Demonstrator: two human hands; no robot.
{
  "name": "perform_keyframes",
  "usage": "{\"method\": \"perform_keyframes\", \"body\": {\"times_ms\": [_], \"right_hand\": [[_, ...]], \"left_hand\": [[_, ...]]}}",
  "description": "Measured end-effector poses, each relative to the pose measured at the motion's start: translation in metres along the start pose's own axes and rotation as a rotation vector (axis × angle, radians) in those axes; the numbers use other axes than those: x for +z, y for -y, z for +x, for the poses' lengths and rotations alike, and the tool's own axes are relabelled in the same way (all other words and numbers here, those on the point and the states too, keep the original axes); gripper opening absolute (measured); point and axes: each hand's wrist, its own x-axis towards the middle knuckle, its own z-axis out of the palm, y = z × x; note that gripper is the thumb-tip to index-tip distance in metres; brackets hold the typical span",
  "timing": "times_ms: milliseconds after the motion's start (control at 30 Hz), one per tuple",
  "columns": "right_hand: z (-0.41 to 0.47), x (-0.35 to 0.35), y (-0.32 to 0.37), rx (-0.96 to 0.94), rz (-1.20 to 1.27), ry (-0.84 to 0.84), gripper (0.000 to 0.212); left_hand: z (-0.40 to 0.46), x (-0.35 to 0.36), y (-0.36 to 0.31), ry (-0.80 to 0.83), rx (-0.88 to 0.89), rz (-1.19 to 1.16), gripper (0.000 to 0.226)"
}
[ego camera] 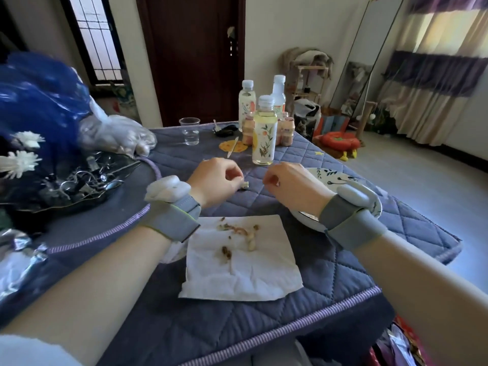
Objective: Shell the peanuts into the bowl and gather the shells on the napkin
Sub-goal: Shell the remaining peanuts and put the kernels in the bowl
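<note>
Quilted blue cloth with diamond stitching and a purple ribbed hem covers the table (330, 265) I sit at, in a room with a dark door and striped curtains at the far end. My left hand (215, 180) hangs over the cloth past the far edge of the napkin (237, 276), fingers curled in a tight grip, pinching a small pale shell piece (245, 184) that pokes out to the right of my fingertips; it looks rough and brittle. My right hand (293, 190) is just beside it, apart from it by a narrow gap, fingers curled inward; whether a kernel sits inside them I cannot tell.

What matters next, I judge, is direction. The napkin lies near of both hands, closer to the left one, so the shell fragment wants to come back toward me and slightly right. The bowl (338, 178), glazed white with dark leaf sprigs, sits right of and partly under my right wrist, so that hand is the nearer one for dropping a nut.

White and creased, soft and thin, the napkin carries a loose cluster of shells (239, 233), tan husk pieces and reddish papery skins, toward its far half. Bottles (264, 130) and a clear plastic cup (189, 130) stand at the far side.
</note>
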Motion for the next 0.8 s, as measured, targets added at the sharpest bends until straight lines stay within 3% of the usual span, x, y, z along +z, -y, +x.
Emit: {"method": "perform_keyframes", "body": {"times_ms": [267, 533, 800], "right_hand": [[0.034, 0.052, 0.047, -0.098, 0.048, 0.116, 0.021], [0.059, 0.09, 0.071, -0.119, 0.011, 0.251, 0.036], [0.064, 0.101, 0.077, -0.083, -0.045, 0.249, 0.019]], "left_hand": [[-0.049, -0.013, 0.077, 0.009, -0.2, 0.081, 0.015], [-0.071, 0.0, 0.106, 0.074, -0.132, 0.153, 0.018], [-0.074, 0.009, 0.112, -0.013, -0.131, 0.079, 0.017]]}}
